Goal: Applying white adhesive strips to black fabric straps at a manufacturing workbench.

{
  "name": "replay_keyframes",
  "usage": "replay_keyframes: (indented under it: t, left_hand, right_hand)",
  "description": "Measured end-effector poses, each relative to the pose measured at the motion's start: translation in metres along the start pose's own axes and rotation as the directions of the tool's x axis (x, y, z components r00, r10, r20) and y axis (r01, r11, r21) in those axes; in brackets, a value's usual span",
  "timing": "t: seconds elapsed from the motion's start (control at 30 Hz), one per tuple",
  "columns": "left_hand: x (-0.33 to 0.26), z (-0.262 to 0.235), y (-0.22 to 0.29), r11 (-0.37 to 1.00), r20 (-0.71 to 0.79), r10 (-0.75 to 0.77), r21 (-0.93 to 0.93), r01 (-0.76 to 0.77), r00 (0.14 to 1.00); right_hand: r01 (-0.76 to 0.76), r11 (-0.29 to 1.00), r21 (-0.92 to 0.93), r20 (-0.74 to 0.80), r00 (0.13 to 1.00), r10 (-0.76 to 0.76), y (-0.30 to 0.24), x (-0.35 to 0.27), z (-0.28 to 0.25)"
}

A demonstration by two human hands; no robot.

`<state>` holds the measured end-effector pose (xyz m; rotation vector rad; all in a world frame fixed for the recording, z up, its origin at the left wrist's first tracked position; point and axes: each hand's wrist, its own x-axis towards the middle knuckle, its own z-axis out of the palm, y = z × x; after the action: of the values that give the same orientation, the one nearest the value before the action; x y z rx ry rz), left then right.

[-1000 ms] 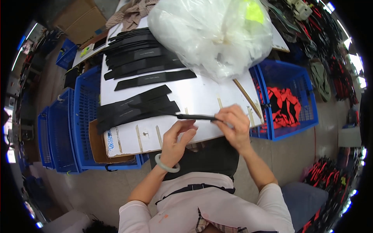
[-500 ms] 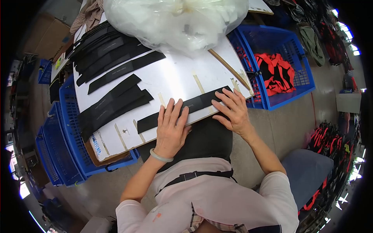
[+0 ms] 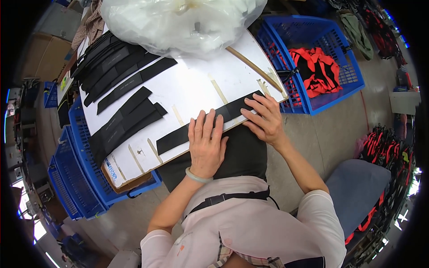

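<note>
Along the near edge of the white board lies one black fabric strip. My left hand rests on its middle with fingers stretched out, a pale bangle at the wrist. Over the strip's right end lies my right hand, fingers spread and flat, the thumb at the board's edge. Left of the hands, a small pile of black strips overlaps. Farther back, several more black strips are laid side by side.
A clear bag of white stuffing covers the board's far side. A wooden stick lies at the right edge. Blue crates stand on both sides; the right crate contains red and black pieces. A grey padded seat is at the right.
My left hand has slid right along the strip, toward my right hand. The view has shifted, so the board sits slightly further left.
</note>
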<state>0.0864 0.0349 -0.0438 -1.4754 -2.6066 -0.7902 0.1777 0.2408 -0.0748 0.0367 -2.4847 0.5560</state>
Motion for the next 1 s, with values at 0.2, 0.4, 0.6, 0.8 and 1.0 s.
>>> replay_keyframes:
  t: [0.2, 0.4, 0.6, 0.8, 1.0]
  left_hand:
    - [-0.002, 0.008, 0.008, 0.995, -0.002, -0.057, 0.078, 0.057, 0.998]
    - [-0.005, 0.029, 0.011, 0.98, -0.072, -0.042, 0.189, 0.055, 0.997]
    - [-0.01, 0.035, 0.007, 0.978, -0.122, -0.034, 0.202, 0.059, 0.992]
    - [-0.01, 0.034, 0.007, 0.976, -0.13, -0.04, 0.208, 0.066, 0.991]
    - [-0.011, 0.031, 0.005, 0.972, -0.138, -0.031, 0.225, 0.062, 0.99]
  right_hand:
    - [0.015, 1.0, 0.015, -0.009, 1.0, -0.015, 0.0, 0.001, 0.004]
    - [0.018, 0.999, -0.027, -0.008, 1.0, -0.018, 0.001, 0.002, 0.001]
    - [0.023, 1.0, 0.0, -0.005, 1.0, -0.023, 0.002, 0.0, 0.006]
    - [0.024, 1.0, -0.01, 0.011, 1.0, -0.024, 0.001, 0.0, 0.004]
    - [0.026, 1.0, -0.007, 0.014, 1.0, -0.026, -0.006, 0.006, 0.002]
